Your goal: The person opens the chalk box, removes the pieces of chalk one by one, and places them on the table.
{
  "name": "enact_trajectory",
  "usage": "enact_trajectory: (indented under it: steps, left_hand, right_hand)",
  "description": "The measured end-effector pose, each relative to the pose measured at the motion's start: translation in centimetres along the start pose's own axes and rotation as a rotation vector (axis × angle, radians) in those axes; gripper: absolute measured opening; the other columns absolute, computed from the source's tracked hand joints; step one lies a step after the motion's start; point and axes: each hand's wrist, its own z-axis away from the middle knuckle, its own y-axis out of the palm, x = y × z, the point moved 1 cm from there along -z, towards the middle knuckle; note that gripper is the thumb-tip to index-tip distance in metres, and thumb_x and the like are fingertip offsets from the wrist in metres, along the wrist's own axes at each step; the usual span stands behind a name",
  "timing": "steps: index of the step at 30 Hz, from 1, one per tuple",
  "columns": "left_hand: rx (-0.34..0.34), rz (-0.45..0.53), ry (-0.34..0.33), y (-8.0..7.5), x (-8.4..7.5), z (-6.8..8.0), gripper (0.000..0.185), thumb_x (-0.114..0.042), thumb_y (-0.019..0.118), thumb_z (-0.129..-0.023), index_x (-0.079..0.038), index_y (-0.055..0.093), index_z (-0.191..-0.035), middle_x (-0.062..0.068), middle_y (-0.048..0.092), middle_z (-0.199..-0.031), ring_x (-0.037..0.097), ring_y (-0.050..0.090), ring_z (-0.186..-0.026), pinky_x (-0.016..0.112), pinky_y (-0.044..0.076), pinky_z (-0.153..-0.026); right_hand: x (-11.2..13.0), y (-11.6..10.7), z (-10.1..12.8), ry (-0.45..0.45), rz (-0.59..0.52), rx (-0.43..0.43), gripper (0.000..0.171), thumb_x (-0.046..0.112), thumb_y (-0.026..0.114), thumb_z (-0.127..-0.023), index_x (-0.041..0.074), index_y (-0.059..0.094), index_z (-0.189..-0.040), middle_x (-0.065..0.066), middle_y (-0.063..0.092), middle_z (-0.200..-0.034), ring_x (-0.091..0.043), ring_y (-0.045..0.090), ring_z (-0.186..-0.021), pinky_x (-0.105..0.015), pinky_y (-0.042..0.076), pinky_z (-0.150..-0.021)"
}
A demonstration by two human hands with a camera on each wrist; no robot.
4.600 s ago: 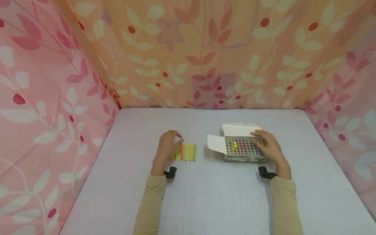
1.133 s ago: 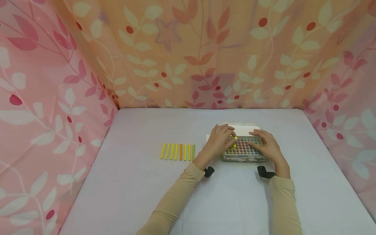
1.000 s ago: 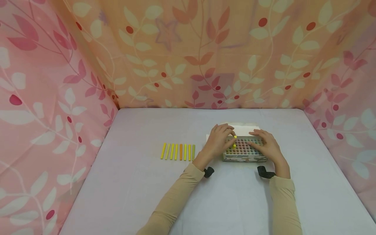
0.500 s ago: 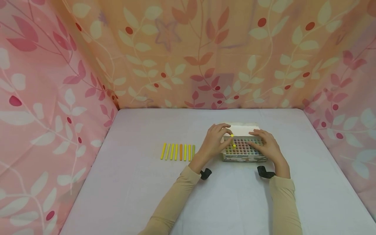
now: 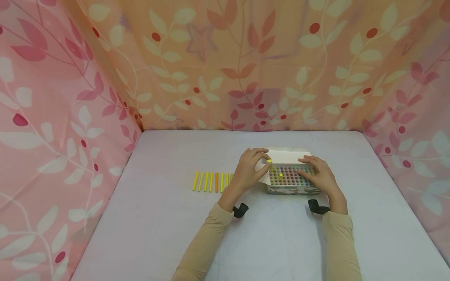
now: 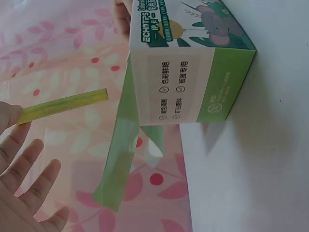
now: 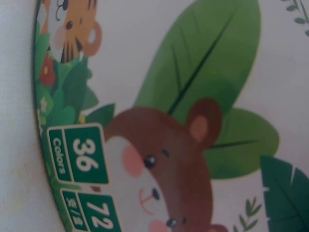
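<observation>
My left hand (image 5: 246, 169) pinches a yellow chalk stick (image 6: 67, 105) between thumb and index finger, the other fingers spread. It is raised over the left end of the chalk box (image 5: 294, 190), near the end flap (image 6: 120, 145). My right hand (image 5: 320, 175) holds the box at its right end, thumb over the top. Inside stand rows of coloured chalk ends, with one yellow chalk (image 5: 281, 175) sticking up above the others. The right wrist view shows only the printed front (image 7: 159, 159) of the box close up.
Left of the box lies a neat row of several chalks, mostly yellow (image 5: 206, 182), with one orange chalk (image 5: 216, 182). The right one is partly behind my left wrist. The box's white lid (image 5: 288, 156) stands open at the back. Patterned curtains (image 5: 225, 78) border the white table (image 5: 158, 234).
My left hand has gone from the chalk row to the box, taken one of the two raised yellow chalks, and drawn it up and left. The right hand stays at the box.
</observation>
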Motion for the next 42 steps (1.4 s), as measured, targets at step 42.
enact_trajectory:
  steps: [42]
  left_hand:
    - [-0.071,-0.009,-0.125,-8.3,5.6,4.7,0.011,-0.018,0.067,-0.085,-0.013,0.065,-0.094,0.002,0.061,-0.117,0.019,0.053,-0.114,0.048,0.027,-0.109]
  right_hand:
    - [0.2,-0.1,0.2,0.002,-0.009,0.01,0.045,0.029,0.07,-0.082,0.011,0.059,-0.121,-0.02,0.043,-0.137,-0.046,0.031,-0.126,-0.065,0.023,-0.098]
